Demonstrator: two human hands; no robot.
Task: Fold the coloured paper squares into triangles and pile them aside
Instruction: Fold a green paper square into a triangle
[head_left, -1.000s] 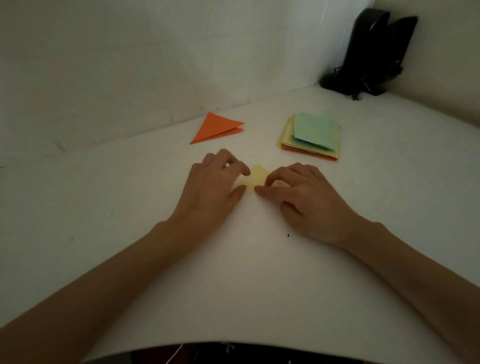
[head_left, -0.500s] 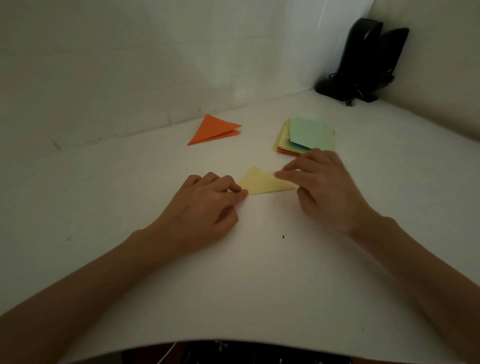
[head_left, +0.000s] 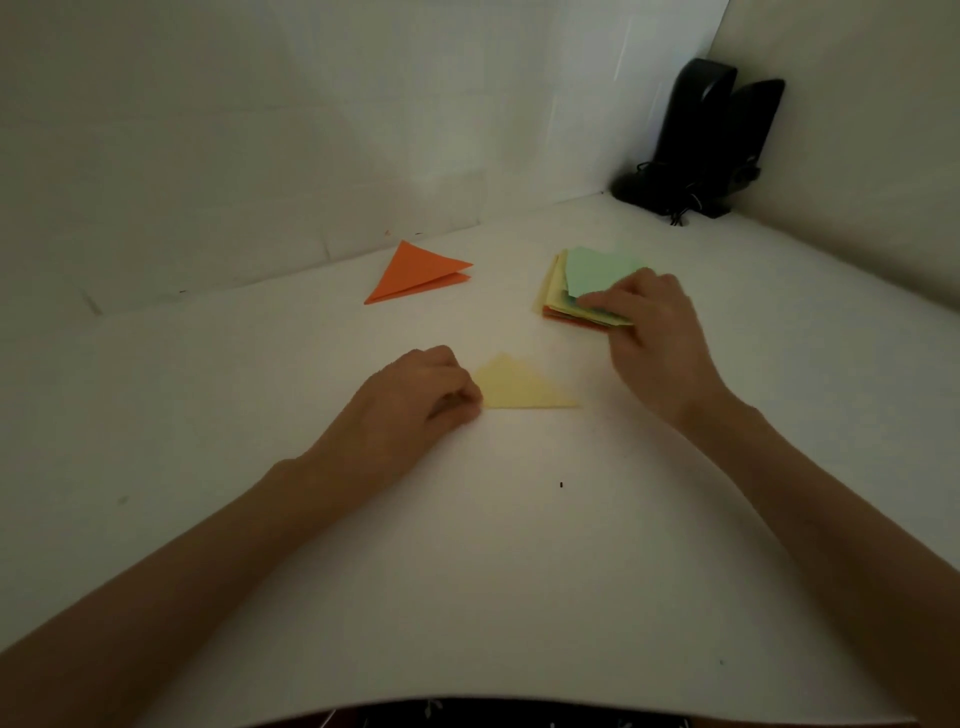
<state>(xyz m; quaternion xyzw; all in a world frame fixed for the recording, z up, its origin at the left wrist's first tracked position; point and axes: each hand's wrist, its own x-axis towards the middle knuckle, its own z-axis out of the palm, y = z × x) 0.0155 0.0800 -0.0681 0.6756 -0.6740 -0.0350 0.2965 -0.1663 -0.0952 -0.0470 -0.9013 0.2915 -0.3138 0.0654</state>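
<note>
Leaving the yellow triangle (head_left: 519, 389) under curled left fingers (head_left: 461, 400), right fingers (head_left: 602, 300) now pinch the stack (head_left: 557, 292).

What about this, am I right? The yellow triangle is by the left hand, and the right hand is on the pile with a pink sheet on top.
Nearly. In the head view the top sheet on the pile is pale green, not pink. The yellow triangle is by the left hand, and the right hand is on that pile.
</note>
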